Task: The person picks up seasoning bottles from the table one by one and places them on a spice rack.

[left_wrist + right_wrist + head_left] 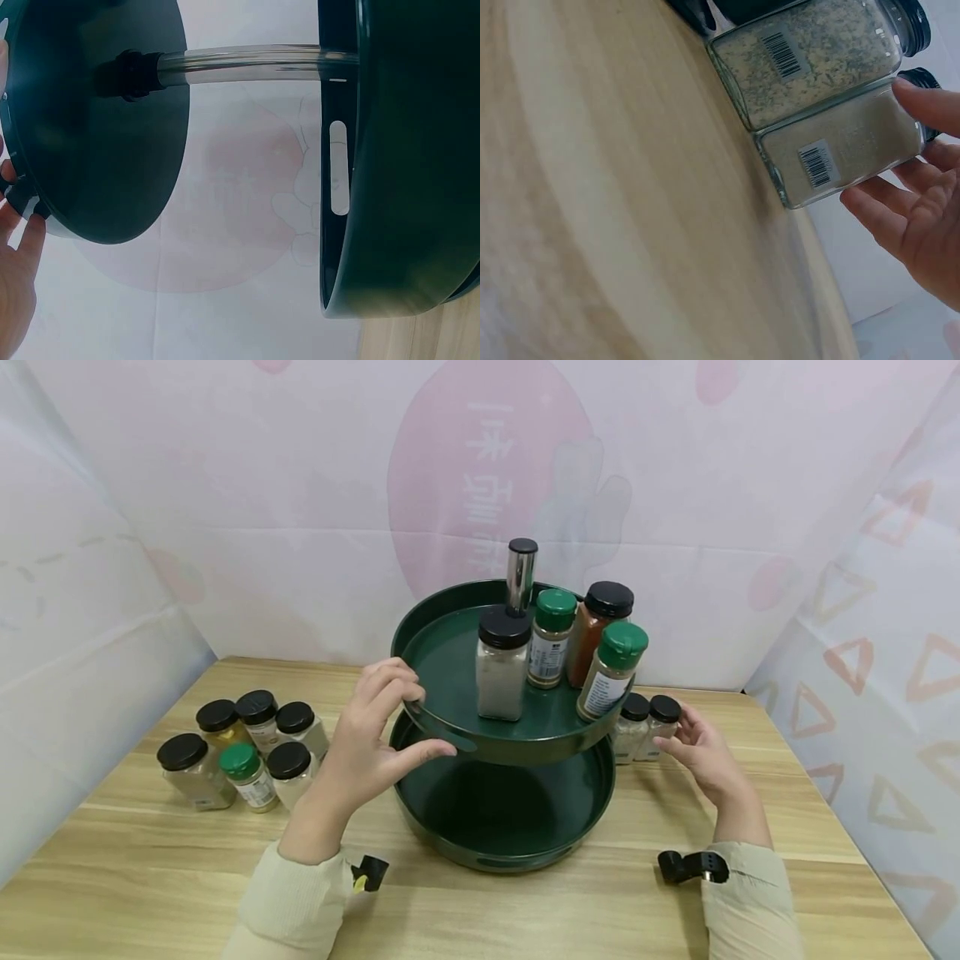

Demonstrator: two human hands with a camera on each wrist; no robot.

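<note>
Gripping upper tray (442, 664) with left hand (363, 747), outer jar (859, 139) with right hand (702, 756). Could topple neighbouring jar (821, 71) by pulling sideways.

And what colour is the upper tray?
Dark green; the upper tray shows best in the head view.

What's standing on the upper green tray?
A beige jar, a reddish jar, two green-capped jars and a metal post. Jars hide the tray floor directly behind them.

Shiny metal post (519, 583), smooth glossy tray (448, 672), clear glassy jar (870, 135), wood-grain tabletop (555, 914)
</note>
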